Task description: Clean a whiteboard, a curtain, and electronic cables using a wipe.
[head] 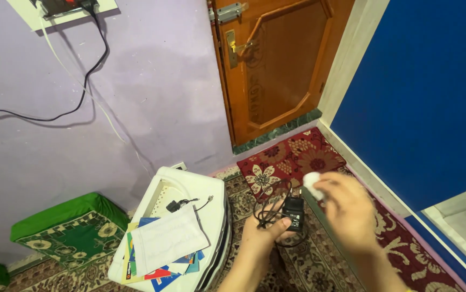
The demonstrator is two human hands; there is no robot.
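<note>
Low centre of the frame, the left hand (pixel 262 230) clenches a light, rigid black adapter (pixel 293 212) by its body, cord (pixel 268 208) dangling limp, while the right hand (pixel 346 208) pinches a soft white wad (pixel 313 184).

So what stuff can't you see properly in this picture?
- Head view: the white thing in the right hand is blurred, and the fingers hide most of it.
- The black adapter in the left hand: its label is too small.
- The wall socket is cut off by the top edge.
- The booklets lie mostly hidden under a white sheet.
</note>
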